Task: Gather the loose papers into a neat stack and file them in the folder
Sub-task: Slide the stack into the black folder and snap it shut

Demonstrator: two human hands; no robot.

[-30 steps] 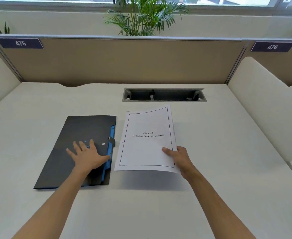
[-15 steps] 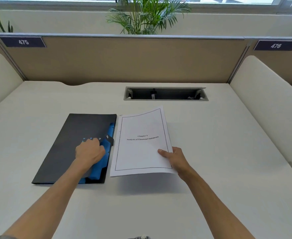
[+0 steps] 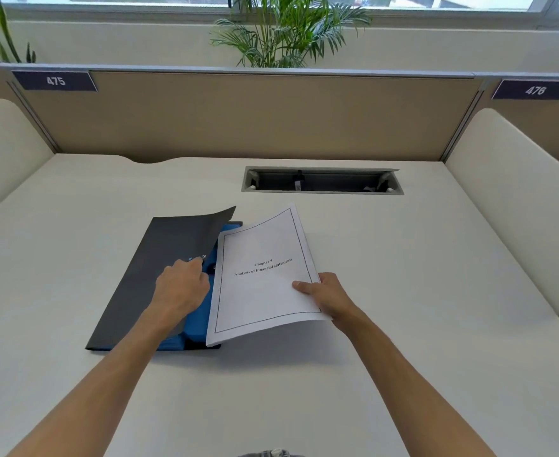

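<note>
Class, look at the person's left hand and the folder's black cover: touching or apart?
Touching. The head view shows the left hand gripping the edge of the black cover, lifting it off the blue inside.

Two bare hands are in view, the left hand (image 3: 181, 286) and the right hand (image 3: 326, 293). There is one dark folder (image 3: 159, 268) and one stack of papers (image 3: 264, 275); how many sheets it holds cannot be told. One cable slot (image 3: 322, 180) is set into the one desk (image 3: 403, 291). Two number plates show, 475 (image 3: 55, 81) and 476 (image 3: 535, 90). Two plants show fully enough to count: a palm (image 3: 288, 31) and leaves at the left edge (image 3: 1, 44).
</note>
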